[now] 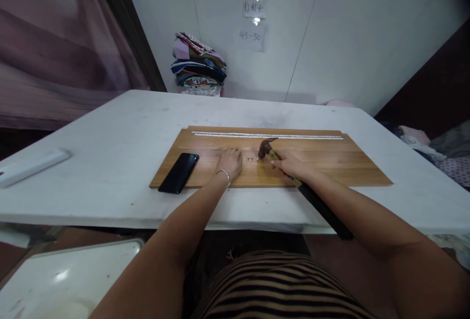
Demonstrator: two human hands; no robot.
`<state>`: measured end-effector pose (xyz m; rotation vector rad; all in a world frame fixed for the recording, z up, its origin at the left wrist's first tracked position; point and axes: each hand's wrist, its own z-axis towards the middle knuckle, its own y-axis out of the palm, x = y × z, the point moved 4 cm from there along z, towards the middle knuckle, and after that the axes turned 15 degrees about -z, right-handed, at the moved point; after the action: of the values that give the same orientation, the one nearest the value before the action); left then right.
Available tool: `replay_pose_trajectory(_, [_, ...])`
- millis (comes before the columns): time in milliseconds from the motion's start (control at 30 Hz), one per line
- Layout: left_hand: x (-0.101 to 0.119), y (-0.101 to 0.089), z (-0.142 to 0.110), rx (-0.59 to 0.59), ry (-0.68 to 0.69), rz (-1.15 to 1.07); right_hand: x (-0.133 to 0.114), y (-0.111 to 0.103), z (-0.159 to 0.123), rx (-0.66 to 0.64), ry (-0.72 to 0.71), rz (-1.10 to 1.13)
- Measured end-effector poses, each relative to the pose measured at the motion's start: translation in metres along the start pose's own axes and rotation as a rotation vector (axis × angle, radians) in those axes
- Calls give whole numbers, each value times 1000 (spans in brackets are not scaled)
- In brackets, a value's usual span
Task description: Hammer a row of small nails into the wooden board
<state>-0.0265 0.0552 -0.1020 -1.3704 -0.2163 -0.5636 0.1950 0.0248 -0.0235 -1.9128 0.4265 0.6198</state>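
Observation:
My right hand grips a claw hammer high on its handle, near the head. The rusty head is tilted just above a wooden board, and the black grip reaches past the table's front edge. Short nails stand in the board between my hands, close to the hammer. My left hand lies on the board with its fingers stretched forward, beside a few loose nails. Its fingertips are partly hidden, and I see nothing held in it. Two white measuring strips run along the board's far side.
A black phone lies over the board's left front corner. The board rests on a white-covered table. A white object is at the far left. Folded cloths are stacked by the wall, and a white stool stands below left.

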Motion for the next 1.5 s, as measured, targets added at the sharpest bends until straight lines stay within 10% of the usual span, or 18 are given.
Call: replay_pose_trajectory(1500, [4,-5,0,-10,-11,11,5,4,1,-28,21,69])
